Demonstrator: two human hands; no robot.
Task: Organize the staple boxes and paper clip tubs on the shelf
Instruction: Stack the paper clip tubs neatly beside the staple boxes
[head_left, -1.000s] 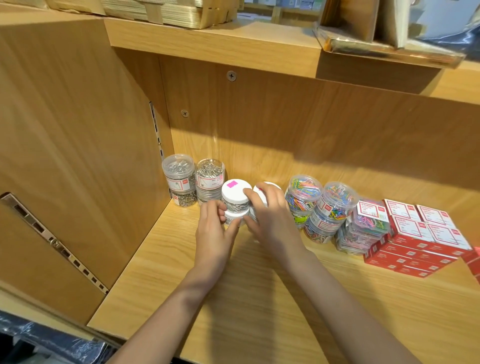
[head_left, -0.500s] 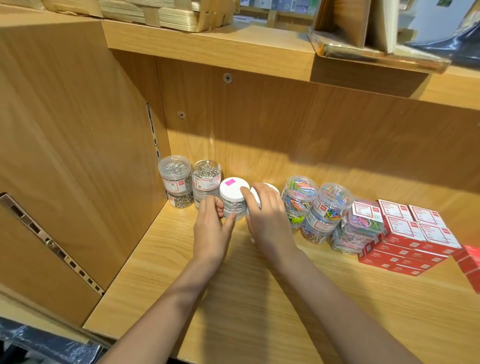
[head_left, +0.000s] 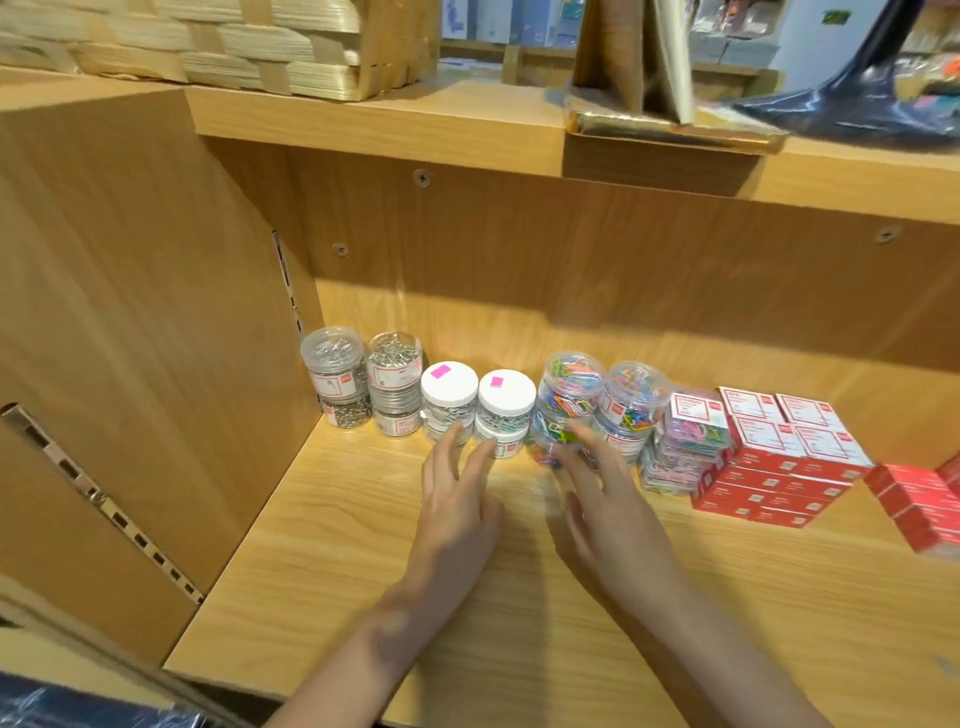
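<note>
A row of stacked paper clip tubs lines the back of the wooden shelf (head_left: 363, 561). At its left are clear tubs of silver clips (head_left: 335, 364), then two white-lidded tub stacks (head_left: 449, 387) (head_left: 506, 395), then tubs of coloured clips (head_left: 571, 395) (head_left: 631, 400). Red staple boxes (head_left: 779, 447) are stacked at the right. My left hand (head_left: 457, 499) hovers open in front of the white-lidded tubs, its fingertips just before them. Open as well, my right hand (head_left: 608, 509) has its fingertips over the foot of the coloured tub stack. Neither hand holds anything.
The shelf's left wall (head_left: 130, 338) stands close beside the silver tubs. More red boxes (head_left: 919, 504) lie at the far right edge. A woven basket (head_left: 234, 47) and gold packaging (head_left: 665, 130) sit on the shelf above.
Both hands have let go of the two white-lidded tub stacks and drawn back with fingers spread. The right hand has shifted right toward the coloured tubs.
</note>
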